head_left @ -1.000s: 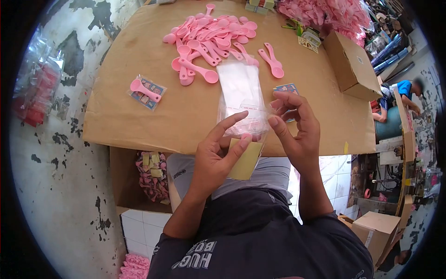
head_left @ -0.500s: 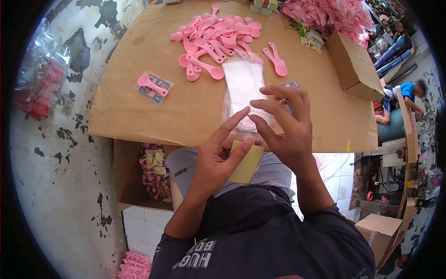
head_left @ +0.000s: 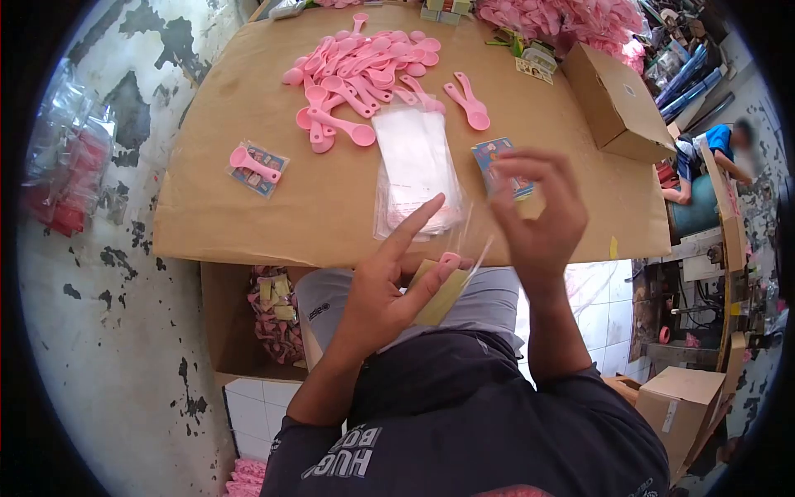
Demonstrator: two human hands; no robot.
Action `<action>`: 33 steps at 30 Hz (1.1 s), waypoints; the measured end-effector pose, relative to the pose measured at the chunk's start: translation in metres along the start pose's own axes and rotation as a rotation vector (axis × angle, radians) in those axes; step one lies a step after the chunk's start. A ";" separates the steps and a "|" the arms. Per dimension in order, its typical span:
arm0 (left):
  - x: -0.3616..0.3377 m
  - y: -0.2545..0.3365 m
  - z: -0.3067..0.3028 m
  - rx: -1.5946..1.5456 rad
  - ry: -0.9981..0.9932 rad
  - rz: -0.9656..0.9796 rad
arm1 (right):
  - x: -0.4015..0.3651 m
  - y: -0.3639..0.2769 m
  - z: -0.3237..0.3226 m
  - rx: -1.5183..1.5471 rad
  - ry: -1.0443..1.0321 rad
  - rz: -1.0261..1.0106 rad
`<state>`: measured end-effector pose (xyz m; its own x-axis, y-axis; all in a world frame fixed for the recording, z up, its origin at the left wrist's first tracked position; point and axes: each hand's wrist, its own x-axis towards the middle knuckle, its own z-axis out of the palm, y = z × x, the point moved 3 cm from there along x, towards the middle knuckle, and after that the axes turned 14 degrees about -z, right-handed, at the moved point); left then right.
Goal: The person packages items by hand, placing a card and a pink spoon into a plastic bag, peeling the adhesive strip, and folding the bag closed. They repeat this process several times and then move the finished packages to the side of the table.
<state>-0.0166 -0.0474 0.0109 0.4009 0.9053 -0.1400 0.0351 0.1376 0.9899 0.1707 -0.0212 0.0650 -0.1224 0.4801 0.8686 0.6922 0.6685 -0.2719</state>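
Observation:
My left hand (head_left: 383, 290) grips a pink measuring spoon and a yellow card (head_left: 434, 305) between thumb and fingers, over my lap at the table's front edge. Only a pink tip (head_left: 450, 259) of the spoon shows past the thumb; the index finger points up and away. Thin clear plastic (head_left: 475, 253) stands out beside the card. My right hand (head_left: 542, 219) is raised to the right, fingers bent and blurred, overlapping a stack of blue printed cards (head_left: 489, 151). Between the hands and the spoon pile lies a stack of clear plastic bags (head_left: 414, 157).
Many pink spoons (head_left: 364, 66) are heaped on the brown table (head_left: 323, 215). One spoon on a packed card (head_left: 257, 166) lies left. A cardboard box (head_left: 617, 108) stands right, and an open box (head_left: 228, 315) holds packed spoons below. Another person (head_left: 720, 157) is at far right.
My right hand has moved right and a little down, away from the left hand, and clear plastic now shows beside the card. The left hand keeps its grip. The view has shifted slightly.

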 end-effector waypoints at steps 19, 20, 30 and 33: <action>0.010 0.000 -0.011 -0.279 0.130 0.084 | -0.043 -0.006 0.015 0.969 -0.233 0.677; 0.009 0.001 -0.012 -0.234 0.141 0.077 | -0.044 -0.004 0.013 0.966 -0.249 0.675; 0.005 0.000 -0.017 -0.248 0.050 0.178 | -0.034 -0.003 -0.007 1.007 -0.214 0.401; 0.004 -0.003 -0.023 -0.288 0.017 0.275 | -0.024 -0.007 -0.013 0.877 -0.290 0.276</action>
<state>-0.0364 -0.0347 0.0067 0.3440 0.9304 0.1264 -0.3308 -0.0059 0.9437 0.1784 -0.0448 0.0515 -0.2873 0.7272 0.6234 -0.0404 0.6411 -0.7664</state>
